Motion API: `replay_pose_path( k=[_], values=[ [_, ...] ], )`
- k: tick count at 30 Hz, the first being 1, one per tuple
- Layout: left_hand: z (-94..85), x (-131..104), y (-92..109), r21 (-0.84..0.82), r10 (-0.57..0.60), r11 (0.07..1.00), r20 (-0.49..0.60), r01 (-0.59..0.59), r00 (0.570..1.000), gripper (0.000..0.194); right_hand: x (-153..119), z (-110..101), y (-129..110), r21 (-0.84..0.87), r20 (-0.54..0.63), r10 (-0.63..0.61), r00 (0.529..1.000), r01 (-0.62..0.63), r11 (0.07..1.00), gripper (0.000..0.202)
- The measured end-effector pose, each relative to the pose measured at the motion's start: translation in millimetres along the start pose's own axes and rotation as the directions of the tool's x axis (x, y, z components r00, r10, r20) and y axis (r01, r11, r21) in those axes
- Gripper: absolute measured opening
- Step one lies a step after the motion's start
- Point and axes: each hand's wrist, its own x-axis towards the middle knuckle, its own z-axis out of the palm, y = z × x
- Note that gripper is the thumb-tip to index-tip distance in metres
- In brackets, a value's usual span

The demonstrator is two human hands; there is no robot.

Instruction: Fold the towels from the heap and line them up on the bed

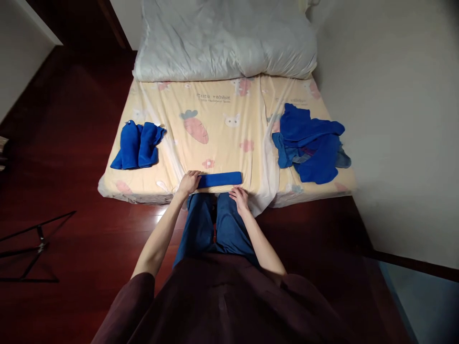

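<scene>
- Dark red floor [79, 157] runs along the left and front of one bed [124, 195], with one pale quilt [225, 45] bundled across its far end.
- Three lots of blue cloth lie on it: one small pile [131, 149] at left, one tangled heap [317, 150] at right, one folded strip [221, 179] between, near the front edge.
- Two hands: the left hand [190, 182] covers the strip's left end, pinching or merely resting, I cannot tell; the right hand [239, 197], loosely spread, sits just nearside of its right end.
</scene>
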Motion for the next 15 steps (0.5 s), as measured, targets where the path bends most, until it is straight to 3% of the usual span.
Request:
replay_pose_path(
  k=[2, 4, 7, 12, 15],
  values=[
    [-9.6, 22, -1, 0.023, -0.006, 1.0, 0.182, 0.002, 0.983, 0.039, 8, 5, -7, 0.131, -0.024, 0.106, 0.994, -0.102, 0.986, 0.026],
    [-15.4, 37, -2, 0.019, -0.005, 1.0, 0.281, -0.001, 0.96, 0.033, 19, 9, -16, 0.153, -0.066, 0.174, 0.983, -0.162, 0.975, 0.026],
    [-16.4, 47, -6, -0.009, -0.019, 1.0, 0.295, 0.023, 0.955, 0.029, 33, 12, -28, 0.063, -0.11, 0.209, 0.972, -0.204, 0.977, 0.033],
    [-7.1, 51, -12, -0.115, -0.042, 0.99, 0.295, 0.079, 0.955, 0.031, 47, 25, -39, -0.057, -0.156, 0.149, 0.976, -0.16, 0.986, 0.039],
    [-2.5, 50, -14, -0.2, -0.072, 0.973, 0.2, 0.112, 0.977, 0.03, 52, 35, -43, -0.04, -0.164, 0.094, 0.982, -0.102, 0.994, 0.041]
  ],
)
